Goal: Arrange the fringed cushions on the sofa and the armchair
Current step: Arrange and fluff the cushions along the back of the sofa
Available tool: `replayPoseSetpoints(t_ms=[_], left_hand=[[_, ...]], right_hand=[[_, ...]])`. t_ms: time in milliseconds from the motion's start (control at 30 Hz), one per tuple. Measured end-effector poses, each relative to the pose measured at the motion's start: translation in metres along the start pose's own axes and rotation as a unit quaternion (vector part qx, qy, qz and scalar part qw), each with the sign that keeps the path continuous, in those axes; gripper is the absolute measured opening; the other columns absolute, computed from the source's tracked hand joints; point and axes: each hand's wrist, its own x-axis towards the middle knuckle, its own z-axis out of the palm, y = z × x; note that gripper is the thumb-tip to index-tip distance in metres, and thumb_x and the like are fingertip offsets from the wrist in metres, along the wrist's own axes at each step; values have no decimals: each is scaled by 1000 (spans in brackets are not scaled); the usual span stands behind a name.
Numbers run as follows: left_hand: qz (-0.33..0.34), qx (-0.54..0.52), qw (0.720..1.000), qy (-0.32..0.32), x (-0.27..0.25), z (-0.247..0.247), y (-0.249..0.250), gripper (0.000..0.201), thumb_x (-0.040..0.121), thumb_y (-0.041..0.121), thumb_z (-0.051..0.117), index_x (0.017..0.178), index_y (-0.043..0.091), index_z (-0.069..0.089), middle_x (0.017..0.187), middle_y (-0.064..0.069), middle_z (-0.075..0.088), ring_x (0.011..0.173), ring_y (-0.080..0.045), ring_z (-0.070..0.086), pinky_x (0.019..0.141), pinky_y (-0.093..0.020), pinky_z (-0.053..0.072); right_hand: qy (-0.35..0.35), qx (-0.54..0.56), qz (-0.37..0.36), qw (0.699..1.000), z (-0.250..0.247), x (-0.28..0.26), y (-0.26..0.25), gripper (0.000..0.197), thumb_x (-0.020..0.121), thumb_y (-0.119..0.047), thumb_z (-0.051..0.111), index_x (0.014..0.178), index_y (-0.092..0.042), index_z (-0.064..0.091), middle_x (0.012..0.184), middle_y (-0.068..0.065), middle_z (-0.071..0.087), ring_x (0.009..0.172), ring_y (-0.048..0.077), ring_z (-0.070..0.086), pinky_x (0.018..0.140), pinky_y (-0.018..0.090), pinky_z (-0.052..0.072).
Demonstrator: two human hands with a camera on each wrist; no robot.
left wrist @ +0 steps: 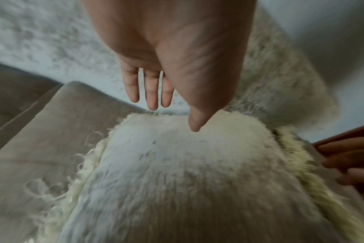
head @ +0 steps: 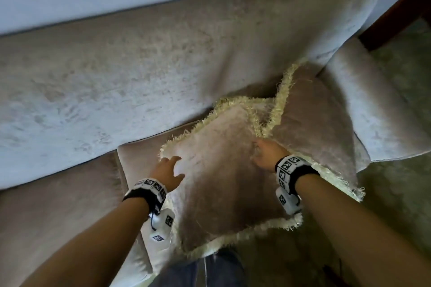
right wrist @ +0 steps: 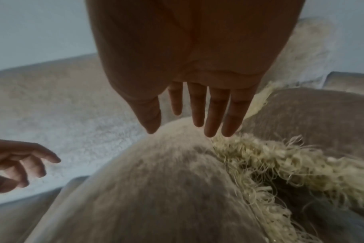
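Observation:
Two beige cushions with pale yellow fringe lie on the sofa seat by the right armrest. The near cushion overlaps the far cushion, which leans toward the armrest. My left hand hovers with straight fingers over the near cushion's upper left corner. My right hand reaches with straight fingers over its upper right edge, where the two fringes meet. Neither hand grips anything.
The beige sofa backrest runs across the back against a pale wall. The right armrest stands beside the far cushion. A seat cushion extends left. Dark wood furniture sits at far right. My legs stand against the sofa's front.

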Motion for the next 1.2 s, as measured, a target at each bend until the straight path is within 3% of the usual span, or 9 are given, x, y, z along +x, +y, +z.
replayPoseSetpoints(t_ms=[100, 200, 300, 400, 500, 667, 800, 1033, 1200], left_hand=[[-69, -86, 994, 0, 18, 33, -18, 74, 80, 53, 68, 143, 30, 36, 135, -16, 46, 121, -32, 51, 101, -47, 44], [-101, -144, 984, 4, 33, 58, -28, 85, 74, 60, 72, 145, 32, 35, 141, -16, 42, 124, -32, 49, 102, -49, 44], [-112, -160, 981, -8, 46, 70, -26, 98, 73, 58, 74, 152, 34, 21, 146, -18, 32, 127, -37, 45, 105, -51, 41], [-135, -193, 972, -17, 64, 85, -33, 116, 66, 58, 79, 150, 48, 0, 157, -15, 8, 141, -41, 25, 108, -57, 31], [-145, -236, 961, -12, 80, 100, -42, 131, 56, 55, 87, 141, 60, -13, 156, -21, 9, 141, -46, 21, 108, -65, 28], [-200, -291, 936, 7, 100, 123, -54, 142, 52, 42, 92, 135, 64, -20, 155, -23, 10, 138, -50, 25, 106, -68, 30], [-232, -339, 911, 35, 99, 135, -57, 134, 62, 33, 90, 143, 56, -15, 156, -21, 4, 141, -46, 20, 109, -64, 26], [-188, -388, 901, 36, 84, 128, -53, 152, 23, 75, 83, 139, 60, -15, 159, -17, 13, 141, -42, 25, 107, -65, 32], [-162, -401, 898, 83, 48, 94, -53, 153, 31, 61, 91, 144, 54, -12, 160, -11, 13, 143, -37, 23, 109, -61, 32]], right_hand=[[-8, -2, -3, 1000, 20, 41, 15, 86, 84, -64, 57, 153, -31, 17, 137, 11, 51, 117, 32, 55, 94, 42, 49], [-32, -7, 0, 999, 42, 66, 34, 101, 75, -80, 51, 152, -44, -3, 159, 11, 23, 138, 39, 35, 110, 50, 36], [-49, 54, 0, 997, 60, 81, 50, 103, 74, -76, 60, 148, -54, -9, 163, 11, 6, 145, 39, 22, 113, 52, 28], [-42, 133, 1, 990, 79, 89, 58, 104, 78, -66, 66, 146, -57, -12, 163, 15, -1, 147, 37, 17, 116, 48, 21], [-39, 143, -7, 989, 95, 94, 59, 103, 84, -61, 61, 144, -53, -22, 161, 20, -11, 148, 39, 12, 117, 43, 13], [-13, 143, -18, 989, 115, 113, 65, 104, 82, -69, 55, 139, -55, -30, 160, 22, -11, 147, 41, 11, 118, 48, 15], [-7, 155, -8, 988, 120, 123, 66, 110, 79, -71, 57, 142, -48, -30, 161, 18, -10, 143, 43, 25, 114, 47, 28], [32, 181, -13, 983, 106, 118, 57, 111, 77, -64, 66, 152, -36, -11, 157, 12, 18, 124, 37, 51, 103, 41, 44], [24, 185, -20, 982, 84, 94, 30, 105, 81, -53, 69, 153, -34, -5, 155, 10, 16, 137, 36, 35, 111, 47, 35]])
